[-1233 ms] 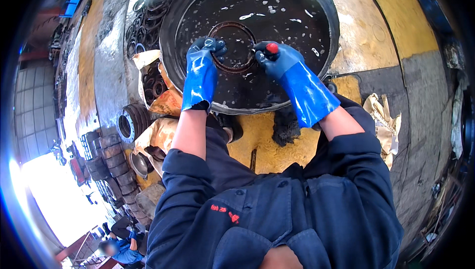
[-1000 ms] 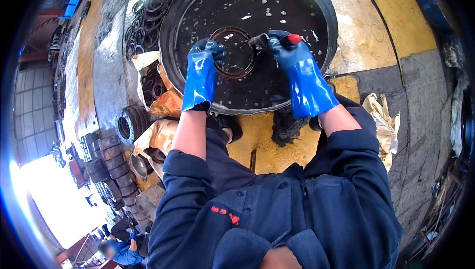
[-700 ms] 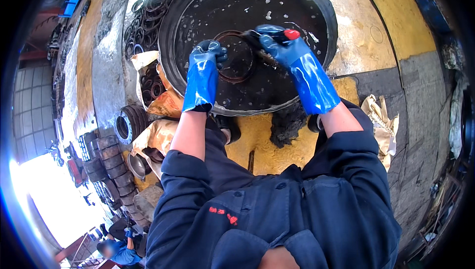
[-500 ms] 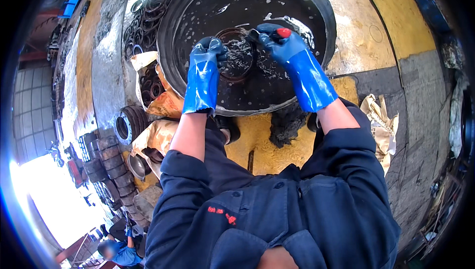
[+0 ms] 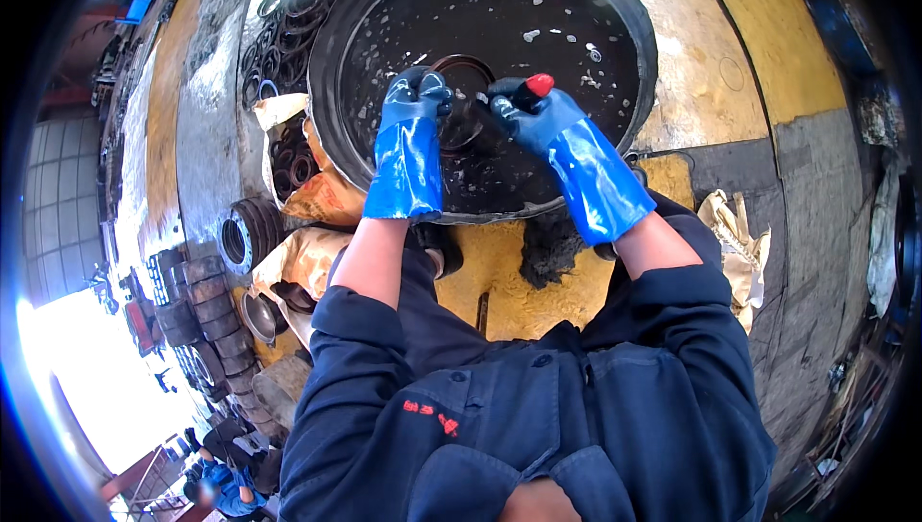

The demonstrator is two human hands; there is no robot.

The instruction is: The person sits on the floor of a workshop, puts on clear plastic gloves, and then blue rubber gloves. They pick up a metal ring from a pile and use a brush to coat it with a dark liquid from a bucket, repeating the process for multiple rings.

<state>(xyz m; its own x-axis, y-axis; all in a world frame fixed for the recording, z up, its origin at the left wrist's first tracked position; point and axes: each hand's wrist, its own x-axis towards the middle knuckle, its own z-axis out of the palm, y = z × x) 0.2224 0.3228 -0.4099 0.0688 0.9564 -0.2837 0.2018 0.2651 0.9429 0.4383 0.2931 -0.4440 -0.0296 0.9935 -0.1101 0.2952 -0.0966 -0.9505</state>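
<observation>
Metal ring (image 5: 468, 99) tilted upright, gripped between left hand (image 5: 415, 104) and right hand (image 5: 523, 109).

Glossy wet rubber gloves (image 5: 408, 152), dark metal ring (image 5: 464, 99), oily black basin (image 5: 634, 32).

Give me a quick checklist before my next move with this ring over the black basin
1. Left hand gripping the dark ring at its left edge: ok.
2. Right hand closed on the red-tipped tool: ok.
3. Ring held above the black basin, not outside it: ok.
4. Both blue gloves intact, covering wrists: ok.
5. Ring clean all round: cannot tell, it is dark against dark liquid.
6. Depth of liquid in the basin: cannot tell.
</observation>
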